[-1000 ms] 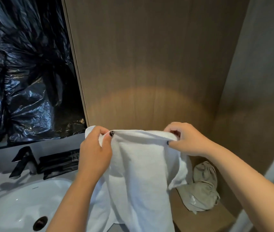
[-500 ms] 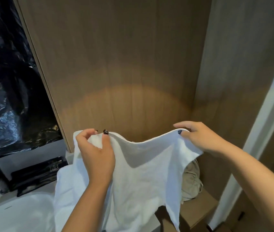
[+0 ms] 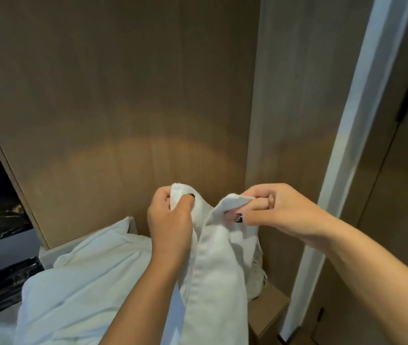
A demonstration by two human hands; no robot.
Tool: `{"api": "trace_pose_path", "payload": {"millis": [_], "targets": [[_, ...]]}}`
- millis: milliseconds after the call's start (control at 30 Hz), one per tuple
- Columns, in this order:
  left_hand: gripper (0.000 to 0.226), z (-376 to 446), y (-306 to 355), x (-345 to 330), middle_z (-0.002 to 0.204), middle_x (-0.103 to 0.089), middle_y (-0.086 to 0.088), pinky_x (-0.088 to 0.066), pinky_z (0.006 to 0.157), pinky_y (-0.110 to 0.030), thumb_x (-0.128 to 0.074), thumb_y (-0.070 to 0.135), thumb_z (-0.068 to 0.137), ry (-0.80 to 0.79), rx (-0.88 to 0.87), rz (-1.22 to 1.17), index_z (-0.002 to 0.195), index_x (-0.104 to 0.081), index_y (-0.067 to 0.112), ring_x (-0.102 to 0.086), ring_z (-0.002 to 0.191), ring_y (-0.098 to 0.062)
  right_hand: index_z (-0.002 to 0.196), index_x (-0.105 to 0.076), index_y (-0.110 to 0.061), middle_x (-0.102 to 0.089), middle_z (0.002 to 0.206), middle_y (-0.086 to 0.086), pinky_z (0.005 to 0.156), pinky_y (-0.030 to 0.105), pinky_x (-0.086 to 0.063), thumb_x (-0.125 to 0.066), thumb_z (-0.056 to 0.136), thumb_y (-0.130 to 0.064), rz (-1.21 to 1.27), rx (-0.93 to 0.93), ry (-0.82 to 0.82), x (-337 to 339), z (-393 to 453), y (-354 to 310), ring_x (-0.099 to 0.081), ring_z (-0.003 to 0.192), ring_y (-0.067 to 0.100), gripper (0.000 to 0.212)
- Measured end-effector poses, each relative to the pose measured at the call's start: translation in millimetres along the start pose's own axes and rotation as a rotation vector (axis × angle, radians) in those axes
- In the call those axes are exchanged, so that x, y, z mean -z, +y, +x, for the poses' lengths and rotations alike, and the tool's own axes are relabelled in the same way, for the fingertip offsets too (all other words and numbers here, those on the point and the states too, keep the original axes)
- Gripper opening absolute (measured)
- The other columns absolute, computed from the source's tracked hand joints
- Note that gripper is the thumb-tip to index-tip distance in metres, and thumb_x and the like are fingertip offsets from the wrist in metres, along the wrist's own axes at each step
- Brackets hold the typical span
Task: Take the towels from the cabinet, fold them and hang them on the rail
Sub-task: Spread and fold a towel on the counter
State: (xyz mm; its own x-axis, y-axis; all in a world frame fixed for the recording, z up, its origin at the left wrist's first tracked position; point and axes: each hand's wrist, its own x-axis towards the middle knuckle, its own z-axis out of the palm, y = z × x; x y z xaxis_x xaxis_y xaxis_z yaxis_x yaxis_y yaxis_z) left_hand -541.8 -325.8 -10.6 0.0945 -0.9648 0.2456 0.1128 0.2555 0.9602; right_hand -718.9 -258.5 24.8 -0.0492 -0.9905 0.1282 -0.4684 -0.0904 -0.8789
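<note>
Soft white terry-cloth towel point(image 3: 212, 265) held up in front of the brown wood-grain cabinet back panel point(image 3: 123, 108), its length hanging straight down between the forearms and out of view at the bottom edge

Left hand point(image 3: 170, 220) grips one top corner, fingers curled over the hem, thumb pressing the cloth from the near side. Right hand point(image 3: 280, 210) pinches the other top corner, the cloth folded over its curled fingers. The two hands sit near each other, not touching, so the top edge sags into a narrow dip between them and the towel hangs doubled lengthwise

Handling, judged: light, limp, no stiffness at all; it drapes wherever it is not held. Terry pile looks grippy, little risk of slipping. Not fragile. The hemmed edge is the firmest part, best hold is at the hemmed corners, as now. Corners should be matched before one hand lets go, or the fold will skew

A second heap of white crumpled cloth point(image 3: 81, 282) lies at lower left, below the panel's bottom edge. White door frame point(image 3: 354, 145) stands at right. No rail visible
</note>
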Motion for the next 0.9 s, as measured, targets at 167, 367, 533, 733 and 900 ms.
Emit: {"api": "trace_pose_path", "payload": {"millis": [167, 367, 533, 733, 900], "targets": [[0.012, -4, -1, -1, 0.065, -0.059, 0.002, -0.043, 0.056, -0.024, -0.07, 0.017, 0.088, -0.114, 0.041, -0.042, 0.081, -0.069, 0.007, -0.052, 0.061, -0.008, 0.078, -0.074, -0.029, -0.067, 0.074, -0.006, 0.073, 0.036, -0.055, -0.07, 0.087, -0.026, -0.342, 0.213, 0.15, -7, 0, 7, -0.061, 0.077, 0.014, 0.011], [0.02, -8, 6, 12, 0.089, -0.073, -0.012, -0.053, 0.074, -0.04, -0.06, 0.025, 0.096, -0.237, -0.02, -0.003, 0.087, -0.078, 0.022, -0.065, 0.078, -0.022, 0.082, -0.067, -0.013, -0.062, 0.086, 0.0, 0.075, 0.037, -0.048, -0.061, 0.091, -0.035, -0.091, 0.382, -0.064, -19, 18, 3, -0.058, 0.082, 0.02, 0.024], [0.021, -18, 13, 35, 0.096, -0.076, 0.0, -0.057, 0.075, -0.027, -0.057, 0.02, 0.097, -0.242, -0.019, -0.015, 0.099, -0.077, 0.023, -0.071, 0.09, -0.017, 0.09, -0.066, -0.015, -0.065, 0.082, -0.005, 0.064, 0.015, -0.046, -0.06, 0.089, -0.034, 0.075, 0.403, -0.126, -44, 32, -11, -0.06, 0.073, 0.009, 0.02], [0.019, -33, 19, 72, 0.094, -0.076, -0.008, -0.058, 0.076, -0.03, -0.061, 0.003, 0.092, -0.045, 0.025, -0.122, 0.1, -0.075, 0.013, -0.073, 0.089, -0.022, 0.084, -0.068, -0.018, -0.067, 0.081, -0.006, 0.061, 0.019, -0.051, -0.069, 0.087, -0.023, 0.18, 0.444, -0.143, -89, 40, -31, -0.065, 0.075, 0.012, 0.006], [0.019, -53, 27, 111, 0.095, -0.077, -0.005, -0.058, 0.081, -0.03, -0.058, 0.005, 0.095, 0.025, -0.03, -0.064, 0.102, -0.074, 0.015, -0.072, 0.093, -0.02, 0.083, -0.068, -0.021, -0.068, 0.082, -0.004, 0.067, 0.033, -0.054, -0.071, 0.086, -0.024, 0.218, 0.499, -0.142, -127, 26, -48, -0.064, 0.078, 0.017, 0.006]]}}
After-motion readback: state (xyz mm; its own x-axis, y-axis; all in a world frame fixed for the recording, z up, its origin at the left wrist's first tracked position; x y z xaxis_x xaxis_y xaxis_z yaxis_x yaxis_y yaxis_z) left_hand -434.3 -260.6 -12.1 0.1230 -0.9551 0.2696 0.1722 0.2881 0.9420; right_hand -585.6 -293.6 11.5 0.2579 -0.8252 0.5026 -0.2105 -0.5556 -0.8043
